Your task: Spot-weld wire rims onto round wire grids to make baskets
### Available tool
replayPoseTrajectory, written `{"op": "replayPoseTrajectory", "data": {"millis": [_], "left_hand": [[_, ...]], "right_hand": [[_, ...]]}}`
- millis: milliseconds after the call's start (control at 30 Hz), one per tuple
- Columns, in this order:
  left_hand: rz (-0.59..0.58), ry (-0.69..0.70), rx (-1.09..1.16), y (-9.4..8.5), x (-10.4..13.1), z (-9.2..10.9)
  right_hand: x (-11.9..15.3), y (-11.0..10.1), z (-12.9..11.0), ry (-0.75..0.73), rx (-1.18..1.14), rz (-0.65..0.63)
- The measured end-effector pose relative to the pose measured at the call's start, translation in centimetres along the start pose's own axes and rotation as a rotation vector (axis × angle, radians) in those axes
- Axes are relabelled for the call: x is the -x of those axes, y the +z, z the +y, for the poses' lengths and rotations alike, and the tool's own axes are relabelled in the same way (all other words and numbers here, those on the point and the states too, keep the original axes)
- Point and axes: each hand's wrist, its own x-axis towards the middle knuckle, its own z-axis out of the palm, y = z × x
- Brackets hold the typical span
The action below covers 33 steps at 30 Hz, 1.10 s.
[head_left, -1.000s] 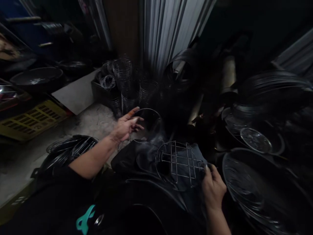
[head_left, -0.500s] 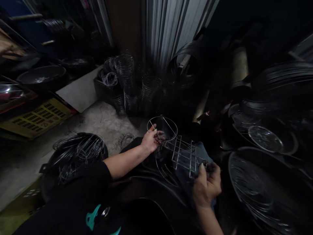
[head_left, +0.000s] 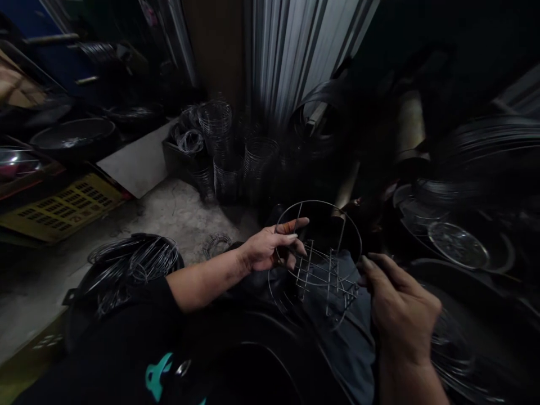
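A thin metal wire ring (head_left: 319,201) with a few straight wires across it is tilted in front of me. Its left side lies between the thumb and fingers of my left hand (head_left: 274,247). On the other side, my right hand (head_left: 400,306) pinches at the ring's right edge; its fingertips partly hide the contact. Below and behind the ring is a wire grid (head_left: 307,264) of crossed rods, over dark blue-grey cloth (head_left: 358,332). Whether ring and grid are joined, I cannot tell. A larger wire hoop (head_left: 270,287) shows beneath my left hand.
At left stands a black tub (head_left: 80,298) heaped with wire pieces (head_left: 154,259). Stacked wire rings (head_left: 260,160) stand ahead. A yellow crate (head_left: 71,205) is farther left. Black basins with wire parts (head_left: 459,244) crowd the right. A wire coil (head_left: 217,244) lies on the floor.
The ring has moved right and closer, and looks larger. My right hand has shifted right and up from the grid's lower corner to the ring's edge. My left hand has moved slightly right.
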Motion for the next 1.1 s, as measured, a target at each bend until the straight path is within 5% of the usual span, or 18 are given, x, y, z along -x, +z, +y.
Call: {"op": "replayPoseTrajectory", "data": {"millis": [333,467,567,867,1100], "left_hand": [[0.044,-0.157,-0.024,1.1,0.2,-1.5],[0.291,0.121,-0.308,0.6,-1.5,-1.8],[0.353,0.29,-0.579,-0.7,-3.5,-2.3],[0.331,0.322,-0.853,-2.1,-4.6,-3.6],[0.328,0.293,-0.726,-1.7,-4.6,-3.5]], "right_hand": [[2.1,-1.5,2.2,0.221,0.159,-0.057],[1.6,-2.2,3.1,0.261,0.18,-0.091],[0.5,-2.1,4.2,0.308,0.203,-0.164],[-1.6,-1.8,6.8,0.286,0.246,-0.328],[-1.4,-2.3,6.5,0.206,0.272,-0.352]]}}
